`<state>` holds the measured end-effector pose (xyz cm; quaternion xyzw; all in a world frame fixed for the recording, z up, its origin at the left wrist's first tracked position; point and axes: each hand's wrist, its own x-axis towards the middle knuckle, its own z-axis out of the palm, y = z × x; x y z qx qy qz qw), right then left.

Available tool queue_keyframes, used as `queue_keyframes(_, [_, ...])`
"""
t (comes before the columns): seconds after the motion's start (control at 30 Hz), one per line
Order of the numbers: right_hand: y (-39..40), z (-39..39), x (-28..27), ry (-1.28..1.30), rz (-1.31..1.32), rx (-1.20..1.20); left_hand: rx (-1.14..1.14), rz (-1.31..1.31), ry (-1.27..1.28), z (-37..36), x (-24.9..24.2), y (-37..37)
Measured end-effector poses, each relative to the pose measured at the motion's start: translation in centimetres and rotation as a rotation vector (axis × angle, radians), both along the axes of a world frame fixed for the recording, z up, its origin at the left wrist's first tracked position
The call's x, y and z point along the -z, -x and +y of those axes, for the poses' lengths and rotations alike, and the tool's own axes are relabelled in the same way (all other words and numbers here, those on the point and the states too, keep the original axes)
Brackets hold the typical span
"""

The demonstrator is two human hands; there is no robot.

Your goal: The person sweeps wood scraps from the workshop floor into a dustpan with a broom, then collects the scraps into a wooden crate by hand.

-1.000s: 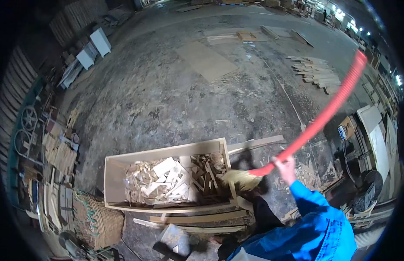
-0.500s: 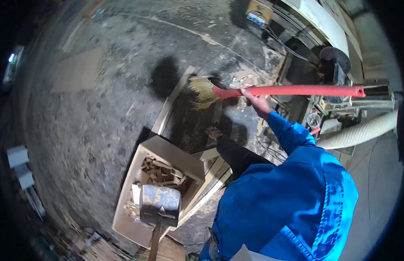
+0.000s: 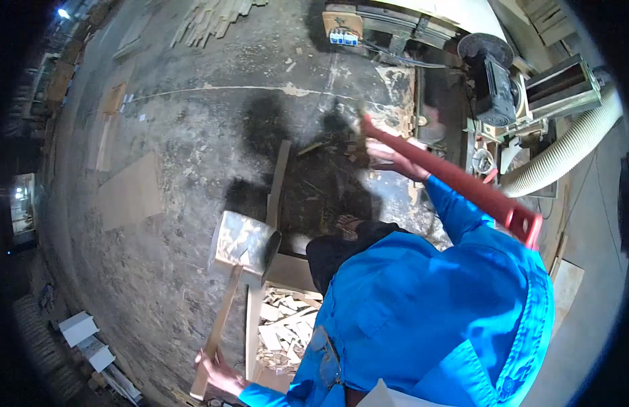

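Observation:
The long red brush handle [image 3: 450, 173] slants down to the right across my right hand [image 3: 394, 157], whose fingers are curled by its upper-left end. The bristles are blurred and pointed away from view. At the lower left my left hand [image 3: 219, 373] grips the lower end of a wooden handle [image 3: 223, 312]. A scuffed metal pan [image 3: 243, 245] tops that handle, held above the floor. Just below the pan, a wooden box [image 3: 255, 325] contains scrap wood pieces [image 3: 287, 329], partly hidden by my blue jacket.
A plank [image 3: 279, 176] lies on the stained floor, near a bare foot [image 3: 348, 222]. A machine with a black motor [image 3: 494, 88] and a ribbed hose [image 3: 565, 152] stand at the right. A flat board [image 3: 131, 193] lies left, stacked strips [image 3: 216, 19] at the top.
The brush has swung from level to slanted, its bristle end moving up and right. The pan has moved up, off the box. My left hand has come into view, and the whole view has shifted.

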<state>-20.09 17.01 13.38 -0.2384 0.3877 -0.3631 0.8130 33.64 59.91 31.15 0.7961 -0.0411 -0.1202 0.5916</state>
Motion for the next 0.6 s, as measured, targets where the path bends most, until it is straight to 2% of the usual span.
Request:
queue_keyframes(0.07, [3.8,-1.9,3.5,-0.113,-0.381,0.092,0.048,-0.009,0.021,-3.5,0.8,-0.9])
queue_keyframes(0.1, [4.5,-2.4,3.2,-0.135,-0.501,0.079,0.059,0.006,0.043,-4.1,2.1,-1.8])
queue_keyframes(0.2, [5.5,-2.8,7.8,-0.137,-0.318,0.247,0.045,0.035,0.078,-8.7,4.0,-3.0])
queue_keyframes(0.27, [4.2,-1.8,7.2,-0.170,-0.087,0.414,0.064,0.064,0.039,-10.4,6.8,-5.6])
queue_keyframes(0.33, [8.6,-1.7,17.7,-0.476,-0.230,0.202,0.115,0.074,0.050,-12.0,10.2,-8.0])
queue_keyframes(0.4, [7.0,0.1,18.4,-0.609,0.069,0.398,0.189,0.107,-0.001,-13.6,12.9,-9.3])
queue_keyframes(0.43, [5.5,1.4,14.8,-0.550,0.303,0.361,0.200,0.121,-0.009,-13.4,14.9,-10.6])
queue_keyframes(0.47, [6.0,2.1,16.4,-0.579,0.428,0.159,0.217,0.133,-0.008,-13.7,17.2,-12.2])
queue_keyframes(0.53, [4.3,3.9,14.7,-0.613,0.648,0.238,0.146,0.195,-0.054,-16.2,19.5,-13.4])
queue_keyframes(0.6, [4.4,5.5,16.3,-0.660,0.596,0.228,0.079,0.196,-0.122,-18.0,22.2,-15.0])
